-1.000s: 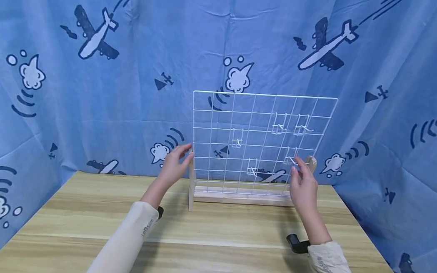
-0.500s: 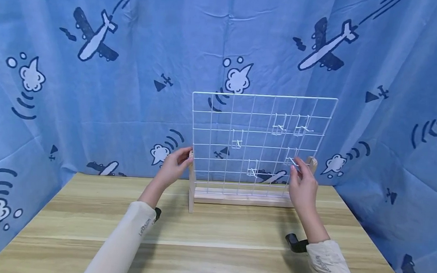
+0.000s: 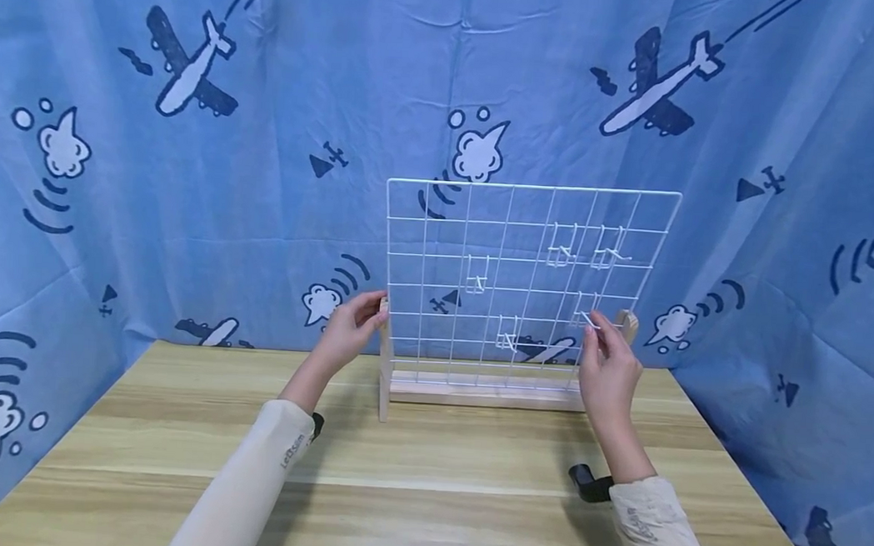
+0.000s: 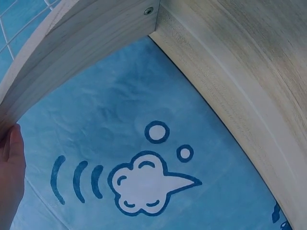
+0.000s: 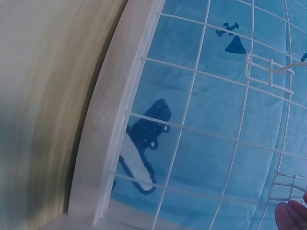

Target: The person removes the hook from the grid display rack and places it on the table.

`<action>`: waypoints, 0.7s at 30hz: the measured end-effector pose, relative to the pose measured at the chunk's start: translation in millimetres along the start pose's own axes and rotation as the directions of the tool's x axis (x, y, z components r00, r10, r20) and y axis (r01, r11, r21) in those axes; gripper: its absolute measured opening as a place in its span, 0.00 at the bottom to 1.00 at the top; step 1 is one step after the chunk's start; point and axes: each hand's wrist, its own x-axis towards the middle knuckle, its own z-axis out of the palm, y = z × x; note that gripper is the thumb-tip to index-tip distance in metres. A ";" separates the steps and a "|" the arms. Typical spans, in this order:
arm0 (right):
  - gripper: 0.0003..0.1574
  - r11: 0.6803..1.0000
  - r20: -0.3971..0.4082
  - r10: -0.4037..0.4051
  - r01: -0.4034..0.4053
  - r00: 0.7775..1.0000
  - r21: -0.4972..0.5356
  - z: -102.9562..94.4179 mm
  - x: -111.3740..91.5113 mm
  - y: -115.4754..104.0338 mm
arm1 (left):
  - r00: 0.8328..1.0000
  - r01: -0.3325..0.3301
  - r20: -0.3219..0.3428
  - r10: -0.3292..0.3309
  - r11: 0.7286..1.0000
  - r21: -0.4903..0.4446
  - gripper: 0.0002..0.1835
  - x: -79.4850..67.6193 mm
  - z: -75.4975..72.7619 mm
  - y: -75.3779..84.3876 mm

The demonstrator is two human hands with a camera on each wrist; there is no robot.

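Note:
A white wire grid panel [image 3: 487,183] stands upright in a wooden stand [image 3: 489,397]. My left hand [image 3: 345,334] grips the upper end of the stand's left post [image 3: 385,378] between thumb and fingers; the left wrist view shows its thumb against the post [image 4: 86,52]. At the panel's lower right, my right hand [image 3: 611,375] pinches the prong of a white wire hook [image 3: 583,314] that hangs on the grid. Only its fingertips show beside that hook [image 5: 287,184] in the right wrist view.
Several more white hooks hang on the grid, including an upper-right hook [image 3: 609,252], a middle-left hook [image 3: 476,280] and a lower hook [image 3: 506,337]. The stand sits near the back of the wood-grain table [image 3: 455,466]. A blue printed curtain [image 3: 277,180] surrounds the table.
My left fingers and thumb have closed in on the left post. My right hand keeps its place at the hook. The whole view has shifted slightly.

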 end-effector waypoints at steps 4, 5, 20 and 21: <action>0.18 1.000 -0.002 -0.019 0.019 1.000 -0.005 2.3 2.2 1.6 | 1.000 0.003 -0.009 -0.003 1.000 0.007 0.22 -0.2 0.6 -0.9; 0.18 1.000 -0.001 -0.023 0.023 1.000 -0.009 3.0 2.7 2.3 | 1.000 0.004 -0.012 -0.004 1.000 0.010 0.22 -0.2 0.6 -0.9; 0.15 0.998 -0.006 -0.051 0.050 0.999 -0.032 5.3 4.7 5.1 | 1.000 0.001 -0.023 0.000 1.000 0.003 0.22 -0.6 1.6 -1.1; 0.15 0.998 -0.006 -0.050 0.050 0.999 -0.033 5.1 4.6 5.1 | 1.000 -0.002 -0.023 0.002 1.000 0.002 0.22 -0.5 1.7 -1.4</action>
